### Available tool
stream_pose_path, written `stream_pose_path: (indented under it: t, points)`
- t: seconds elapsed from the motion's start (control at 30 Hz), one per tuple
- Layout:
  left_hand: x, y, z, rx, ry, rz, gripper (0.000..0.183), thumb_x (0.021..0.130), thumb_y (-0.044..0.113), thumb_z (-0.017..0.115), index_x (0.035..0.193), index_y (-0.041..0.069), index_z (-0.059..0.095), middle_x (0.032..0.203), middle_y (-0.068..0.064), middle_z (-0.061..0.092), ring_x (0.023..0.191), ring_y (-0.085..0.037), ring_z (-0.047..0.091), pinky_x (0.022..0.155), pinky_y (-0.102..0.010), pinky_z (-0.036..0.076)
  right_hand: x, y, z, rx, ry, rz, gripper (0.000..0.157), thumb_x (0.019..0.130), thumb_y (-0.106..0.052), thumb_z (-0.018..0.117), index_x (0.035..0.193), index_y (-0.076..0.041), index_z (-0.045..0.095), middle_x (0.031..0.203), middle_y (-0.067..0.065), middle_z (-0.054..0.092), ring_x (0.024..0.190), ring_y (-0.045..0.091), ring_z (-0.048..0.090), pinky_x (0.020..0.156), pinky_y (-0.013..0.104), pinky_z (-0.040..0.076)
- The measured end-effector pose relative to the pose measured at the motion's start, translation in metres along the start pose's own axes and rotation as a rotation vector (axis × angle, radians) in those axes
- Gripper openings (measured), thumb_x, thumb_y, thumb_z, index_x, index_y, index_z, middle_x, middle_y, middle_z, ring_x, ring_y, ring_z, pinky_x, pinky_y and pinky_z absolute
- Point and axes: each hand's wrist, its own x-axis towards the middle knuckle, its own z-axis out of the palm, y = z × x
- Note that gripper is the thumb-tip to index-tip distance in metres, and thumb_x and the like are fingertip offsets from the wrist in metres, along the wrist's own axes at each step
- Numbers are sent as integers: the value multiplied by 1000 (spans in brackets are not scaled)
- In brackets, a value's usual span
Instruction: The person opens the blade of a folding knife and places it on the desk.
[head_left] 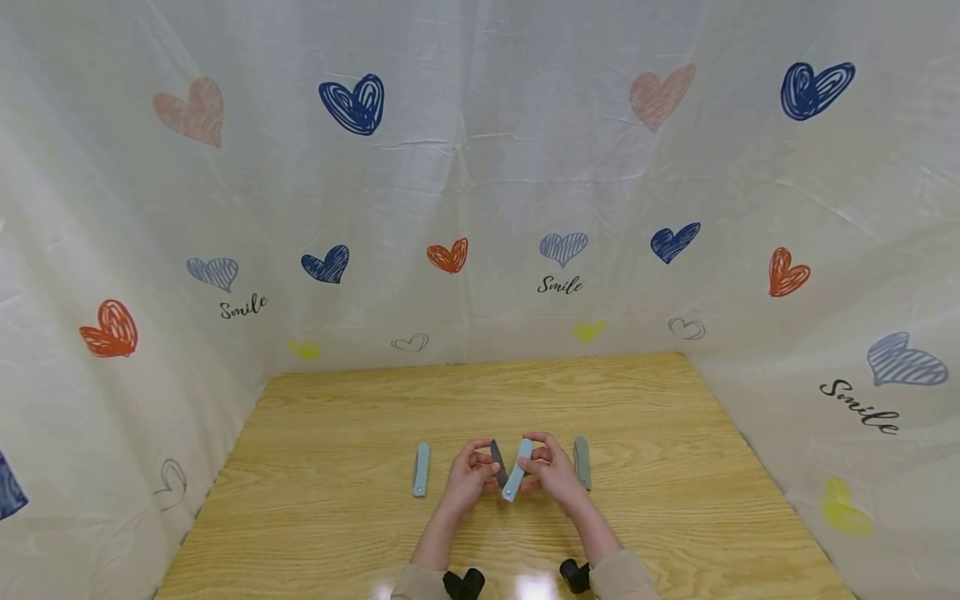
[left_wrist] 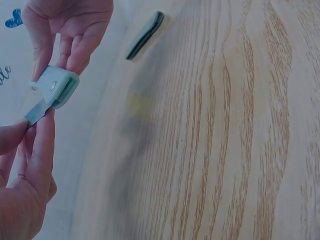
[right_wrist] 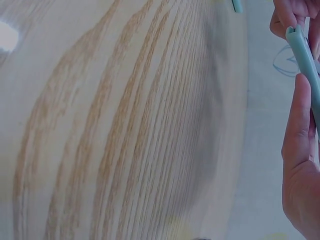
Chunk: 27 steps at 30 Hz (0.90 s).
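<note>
Between my hands is a folding knife with a light blue handle (head_left: 519, 471) and a dark blade (head_left: 497, 460), half unfolded into a V with its pivot end toward me. My left hand (head_left: 467, 483) pinches the blade between thumb and fingers. The handle is gripped by my right hand (head_left: 557, 477), its thumb lying along the near side. In the left wrist view the blade (left_wrist: 36, 112) comes out of the slotted handle (left_wrist: 61, 86) beside a round pivot. The right wrist view shows the handle (right_wrist: 303, 57) edge-on, with the blade mostly hidden.
A folded light blue knife (head_left: 422, 470) lies left of my hands on the wooden table (head_left: 337, 533). A folded grey-green knife (head_left: 582, 462) lies just right of my right hand. A white curtain with printed hearts (head_left: 465, 192) surrounds the table's back and sides.
</note>
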Motion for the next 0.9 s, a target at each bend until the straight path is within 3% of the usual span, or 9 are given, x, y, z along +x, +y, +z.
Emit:
stream_pose_path:
  t: [0.17, 0.47, 0.63, 0.9]
  points:
    - [-1, 1, -1, -17, 13, -4, 43, 90, -8, 57, 131, -9, 44, 91, -6, 49, 76, -15, 56, 66, -36, 60, 2, 3, -1, 8, 19, 1, 48, 94, 0, 60, 137, 3, 39, 89, 8, 56, 78, 18, 65, 69, 51, 60]
    - [-3, 2, -2, -15, 33, -1, 43, 91, -8, 58, 132, -8, 43, 93, -7, 49, 74, -15, 60, 70, -47, 60, 3, 5, -1, 60, 45, 14, 47, 94, 3, 59, 136, 2, 38, 88, 7, 55, 79, 19, 62, 70, 54, 59]
    - [-3, 2, -2, -19, 47, 2, 42, 91, -7, 58, 131, -7, 43, 94, -9, 49, 76, -16, 60, 72, -49, 60, 1, 2, -1, 75, 54, 14, 46, 94, 3, 59, 135, 1, 37, 88, 7, 55, 78, 20, 64, 67, 47, 61]
    - [-4, 2, -2, -31, 67, 30, 41, 91, -9, 57, 129, -9, 42, 91, -10, 53, 75, -13, 60, 72, -40, 60, 0, 3, -2, 96, 62, 16, 44, 95, 2, 57, 134, -1, 37, 90, 7, 56, 80, 21, 65, 69, 46, 61]
